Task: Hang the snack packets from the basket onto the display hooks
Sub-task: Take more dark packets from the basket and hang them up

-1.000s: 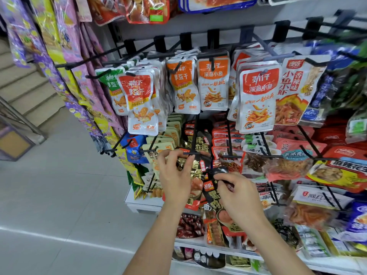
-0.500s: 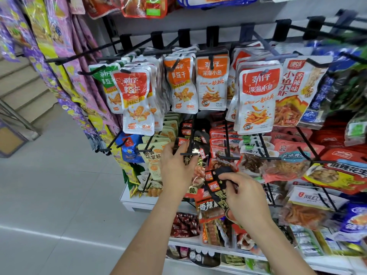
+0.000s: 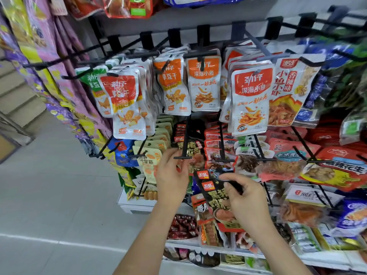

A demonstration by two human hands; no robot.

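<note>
My right hand (image 3: 244,197) grips a small stack of black snack packets (image 3: 213,193) with orange labels by their top edges, just below and right of a black display hook (image 3: 183,153). My left hand (image 3: 171,175) reaches up beside that hook's tip, its fingers curled around the lower part of a black packet (image 3: 193,153) hanging on the hook. More of the same black packets hang further back on that hook. The basket is out of view.
The rack carries rows of black hooks full of packets: white-and-orange fish snacks (image 3: 204,84) above, red and pink packets (image 3: 286,147) to the right, beige packets (image 3: 151,155) to the left. Shelves of goods (image 3: 198,243) sit below. Grey floor (image 3: 49,195) and steps lie left.
My left hand rose slightly along the hook tip with the hung packet. My right hand lifted its stack of black packets a little closer to the hook.
</note>
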